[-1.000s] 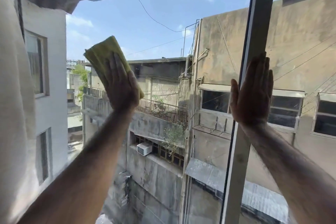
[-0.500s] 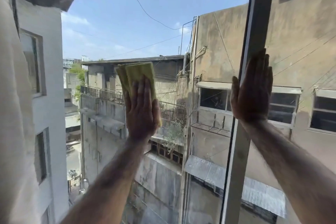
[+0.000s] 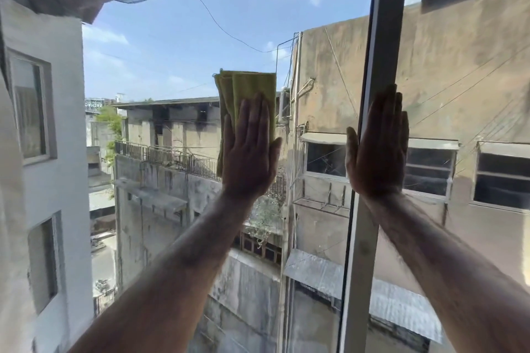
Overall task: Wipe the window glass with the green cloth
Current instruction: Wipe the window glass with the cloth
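We are mid-wipe: our left hand [image 3: 249, 152], fingers flat and spread, presses the folded green cloth [image 3: 246, 97] against the window glass [image 3: 172, 51]. Our right hand [image 3: 377, 149], open and empty, braces on the window frame [image 3: 381, 37]. Next comes sliding onto unwiped glass under steady pressure.

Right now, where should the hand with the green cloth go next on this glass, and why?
Probably slide the left hand and green cloth a little further right, up to the window frame. A narrow strip of glass lies between cloth and frame, where the right hand rests flat.
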Action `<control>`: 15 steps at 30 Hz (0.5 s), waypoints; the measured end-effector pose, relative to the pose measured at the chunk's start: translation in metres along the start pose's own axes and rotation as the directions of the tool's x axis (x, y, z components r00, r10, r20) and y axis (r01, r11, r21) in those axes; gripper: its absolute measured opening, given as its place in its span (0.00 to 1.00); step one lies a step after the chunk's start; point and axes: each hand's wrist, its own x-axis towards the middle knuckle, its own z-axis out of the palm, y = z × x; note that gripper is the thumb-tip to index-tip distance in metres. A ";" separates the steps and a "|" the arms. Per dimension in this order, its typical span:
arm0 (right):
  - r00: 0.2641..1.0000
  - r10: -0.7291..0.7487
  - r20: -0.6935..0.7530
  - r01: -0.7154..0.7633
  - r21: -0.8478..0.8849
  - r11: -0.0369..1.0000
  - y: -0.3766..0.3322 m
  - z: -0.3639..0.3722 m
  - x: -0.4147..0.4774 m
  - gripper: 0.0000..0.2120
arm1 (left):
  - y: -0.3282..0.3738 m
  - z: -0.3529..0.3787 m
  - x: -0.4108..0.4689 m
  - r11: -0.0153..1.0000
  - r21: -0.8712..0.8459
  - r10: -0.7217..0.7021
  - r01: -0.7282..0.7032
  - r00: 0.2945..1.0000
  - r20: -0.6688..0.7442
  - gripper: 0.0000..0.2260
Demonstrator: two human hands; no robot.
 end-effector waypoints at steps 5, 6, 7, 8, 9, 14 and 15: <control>1.000 0.005 0.018 -0.005 0.003 1.000 -0.002 -0.002 0.001 0.32 | -0.001 -0.026 -0.004 1.000 -0.012 0.027 -0.027 0.999 0.042 0.27; 1.000 0.004 0.014 -0.005 0.010 1.000 -0.002 -0.002 0.000 0.32 | -0.005 -0.033 0.001 0.999 -0.029 0.045 -0.044 0.999 0.019 0.24; 1.000 0.004 0.009 -0.004 0.014 1.000 -0.002 -0.002 0.000 0.32 | -0.011 -0.040 0.009 0.998 -0.034 0.056 -0.056 0.998 -0.002 0.21; 1.000 0.004 0.005 -0.004 0.017 1.000 -0.002 -0.002 0.000 0.33 | -0.016 -0.047 0.017 0.998 -0.034 0.061 -0.061 0.998 -0.009 0.19; 1.000 0.004 0.004 -0.004 0.022 1.000 -0.002 -0.001 0.000 0.33 | -0.020 -0.053 0.026 0.998 -0.027 0.063 -0.063 0.998 0.008 0.20; 1.000 0.004 0.009 -0.004 0.016 1.000 -0.001 0.001 0.000 0.34 | -0.023 -0.073 0.057 0.998 -0.046 -0.027 0.032 0.995 0.096 0.19; 1.000 0.003 0.006 -0.003 0.010 1.000 0.000 0.002 0.000 0.34 | -0.021 -0.075 0.061 0.997 -0.055 -0.052 0.060 0.990 0.129 0.23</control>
